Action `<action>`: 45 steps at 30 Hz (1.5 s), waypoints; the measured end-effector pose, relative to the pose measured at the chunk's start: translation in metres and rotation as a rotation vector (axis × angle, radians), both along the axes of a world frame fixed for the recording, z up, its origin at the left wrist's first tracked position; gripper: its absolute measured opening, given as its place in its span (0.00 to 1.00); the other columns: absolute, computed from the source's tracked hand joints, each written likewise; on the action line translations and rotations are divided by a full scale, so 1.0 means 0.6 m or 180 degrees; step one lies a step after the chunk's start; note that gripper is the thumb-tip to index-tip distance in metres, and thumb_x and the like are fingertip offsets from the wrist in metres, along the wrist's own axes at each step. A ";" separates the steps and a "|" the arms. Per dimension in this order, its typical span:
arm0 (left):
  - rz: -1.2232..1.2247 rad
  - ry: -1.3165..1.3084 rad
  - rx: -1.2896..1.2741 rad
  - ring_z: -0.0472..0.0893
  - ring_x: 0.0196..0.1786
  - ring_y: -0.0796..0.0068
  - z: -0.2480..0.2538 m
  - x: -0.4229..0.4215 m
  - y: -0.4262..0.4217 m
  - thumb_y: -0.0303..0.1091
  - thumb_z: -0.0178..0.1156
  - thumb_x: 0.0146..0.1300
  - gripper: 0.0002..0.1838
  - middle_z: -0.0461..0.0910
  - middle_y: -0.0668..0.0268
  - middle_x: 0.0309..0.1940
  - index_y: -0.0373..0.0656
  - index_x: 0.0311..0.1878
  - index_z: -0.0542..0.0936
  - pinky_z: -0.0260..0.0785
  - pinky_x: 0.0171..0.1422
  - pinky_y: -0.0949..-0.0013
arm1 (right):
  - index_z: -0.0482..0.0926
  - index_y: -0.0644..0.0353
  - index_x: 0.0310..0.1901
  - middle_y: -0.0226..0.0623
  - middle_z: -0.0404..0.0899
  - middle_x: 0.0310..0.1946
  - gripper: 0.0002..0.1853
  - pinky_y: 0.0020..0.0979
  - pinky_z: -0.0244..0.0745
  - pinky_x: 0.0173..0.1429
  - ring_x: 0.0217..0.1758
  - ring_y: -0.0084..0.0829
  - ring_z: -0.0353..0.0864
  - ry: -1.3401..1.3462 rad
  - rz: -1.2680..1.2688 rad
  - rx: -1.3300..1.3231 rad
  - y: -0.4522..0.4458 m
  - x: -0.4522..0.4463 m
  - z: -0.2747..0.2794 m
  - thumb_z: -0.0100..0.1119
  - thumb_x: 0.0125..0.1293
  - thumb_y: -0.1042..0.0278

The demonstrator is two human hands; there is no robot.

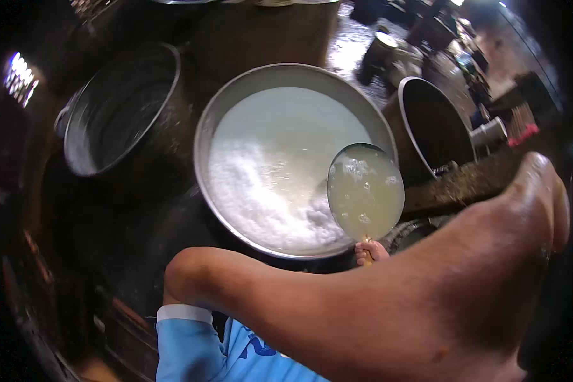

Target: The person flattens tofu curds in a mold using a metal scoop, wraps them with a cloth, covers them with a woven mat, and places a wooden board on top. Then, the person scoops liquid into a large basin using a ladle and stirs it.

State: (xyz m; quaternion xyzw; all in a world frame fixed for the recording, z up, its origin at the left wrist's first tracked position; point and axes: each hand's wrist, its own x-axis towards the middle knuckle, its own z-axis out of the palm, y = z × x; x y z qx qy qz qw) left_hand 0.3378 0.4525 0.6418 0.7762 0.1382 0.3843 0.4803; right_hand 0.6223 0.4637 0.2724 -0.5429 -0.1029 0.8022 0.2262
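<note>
My right hand (372, 253) is closed around the handle of a large round ladle (366, 191). The ladle is filled with cloudy yellowish liquid with a few bubbles, and it is over the right front rim of a wide metal basin (200, 153). Milky liquid fills the basin, with white foam or curd (242, 191) along its left and near side. My left arm crosses close in front of the camera, from a blue sleeve at lower left to the right. At its far end my left hand (544, 194) shows only in part; its fingers cannot be made out.
A deep metal pot (124, 111), tilted in view, stands left of the basin. Another dark container (436, 127) stands to the right, behind a wooden beam (458, 188). Buckets (379, 54) and other items crowd the wet floor at upper right.
</note>
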 end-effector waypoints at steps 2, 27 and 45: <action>0.0103 -0.0012 0.0006 0.71 0.40 0.75 0.001 -0.036 0.012 0.45 0.77 0.33 0.40 0.68 0.65 0.38 0.40 0.49 0.66 0.67 0.41 0.73 | 0.70 0.64 0.32 0.35 0.71 0.22 0.06 0.32 0.72 0.24 0.20 0.29 0.72 0.0186 0.0092 0.0013 0.033 -0.071 -0.033 0.53 0.55 0.72; 0.1274 0.0149 -0.0208 0.70 0.36 0.77 -0.018 -0.265 0.057 0.41 0.77 0.35 0.36 0.67 0.66 0.34 0.40 0.46 0.67 0.68 0.38 0.74 | 0.66 0.60 0.28 0.29 0.64 0.16 0.04 0.25 0.65 0.19 0.15 0.23 0.63 -0.0578 0.0437 -0.0049 0.153 -0.299 -0.255 0.49 0.58 0.75; 0.5640 -0.1156 -0.4706 0.60 0.13 0.84 -0.812 -0.412 -0.438 0.37 0.56 0.57 0.06 0.67 0.76 0.20 0.49 0.36 0.74 0.49 0.14 0.76 | 0.66 0.60 0.44 0.44 0.76 0.26 0.21 0.39 0.73 0.30 0.23 0.37 0.79 -0.3021 0.0076 0.3843 0.181 -0.118 0.163 0.59 0.47 0.72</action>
